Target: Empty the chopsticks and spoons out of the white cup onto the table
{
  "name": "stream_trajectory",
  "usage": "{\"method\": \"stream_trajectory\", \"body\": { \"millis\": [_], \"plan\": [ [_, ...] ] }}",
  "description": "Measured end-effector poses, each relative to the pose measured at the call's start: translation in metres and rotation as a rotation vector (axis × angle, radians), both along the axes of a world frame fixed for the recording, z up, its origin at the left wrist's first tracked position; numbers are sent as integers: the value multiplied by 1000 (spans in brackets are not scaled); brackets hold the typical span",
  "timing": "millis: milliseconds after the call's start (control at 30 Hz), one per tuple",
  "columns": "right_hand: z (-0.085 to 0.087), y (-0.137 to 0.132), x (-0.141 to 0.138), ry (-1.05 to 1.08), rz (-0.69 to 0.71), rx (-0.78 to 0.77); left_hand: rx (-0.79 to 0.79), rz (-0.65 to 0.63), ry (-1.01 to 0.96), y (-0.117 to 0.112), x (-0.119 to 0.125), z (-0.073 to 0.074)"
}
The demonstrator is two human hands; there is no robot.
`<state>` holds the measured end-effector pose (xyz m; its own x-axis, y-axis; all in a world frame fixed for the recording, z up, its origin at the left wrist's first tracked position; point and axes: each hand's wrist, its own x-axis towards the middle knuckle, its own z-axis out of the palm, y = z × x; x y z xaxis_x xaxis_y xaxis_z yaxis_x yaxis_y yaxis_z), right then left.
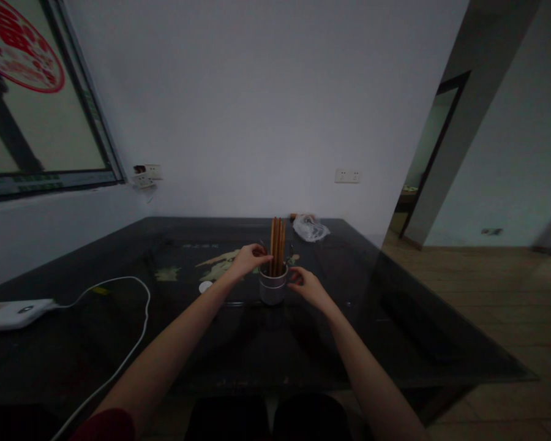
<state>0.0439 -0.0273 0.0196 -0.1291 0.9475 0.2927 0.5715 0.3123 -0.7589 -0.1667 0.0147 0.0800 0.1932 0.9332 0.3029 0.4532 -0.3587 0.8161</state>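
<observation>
A light-coloured cup [273, 290] with a pale band stands upright on the dark table. Several brown wooden chopsticks [278, 248] rise from it, and a thin metal handle [291, 250] shows at their right. My left hand [249, 260] is at the cup's upper left, its fingers curved and apart, thumb reaching the chopsticks or just in front of them; I cannot tell if it touches. Beside the cup's right wall, my right hand [308, 286] has its fingers loosely bent and apart, holding nothing.
A crumpled clear plastic bag [310, 228] lies at the table's back edge. On the left is a white device [16, 313] with a white cable [146, 306]. A small white disc [205, 286] lies near my left forearm, and a long dark object [417, 324] lies at right.
</observation>
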Motion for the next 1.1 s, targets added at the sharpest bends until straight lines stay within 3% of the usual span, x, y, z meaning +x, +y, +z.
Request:
{"method": "stream_trajectory", "body": {
  "millis": [200, 400, 533, 633, 733, 867, 1000, 1100],
  "plan": [
    [18, 8, 15, 119, -48, 93, 70, -16, -76, -13, -2, 22],
    [26, 15, 10, 195, -60, 133, 184, 1, -212, -35, -11, 61],
    [37, 21, 5, 166, -37, 126, 264, 38, -184, -49, -31, 83],
    [43, 25, 5, 134, -5, 110, 322, 103, -100, -53, -57, 88],
    [42, 28, 4, 108, 10, 85, 321, 196, 59, -48, -92, 79],
    [37, 30, 2, 126, 18, 63, 248, 377, 337, -30, -147, 47],
    [37, 30, -1, 128, 26, 68, -13, 482, 548, -8, -193, 3],
    [39, 30, -2, 108, 27, 85, -267, 453, 701, 3, -210, -26]
  ]
}}
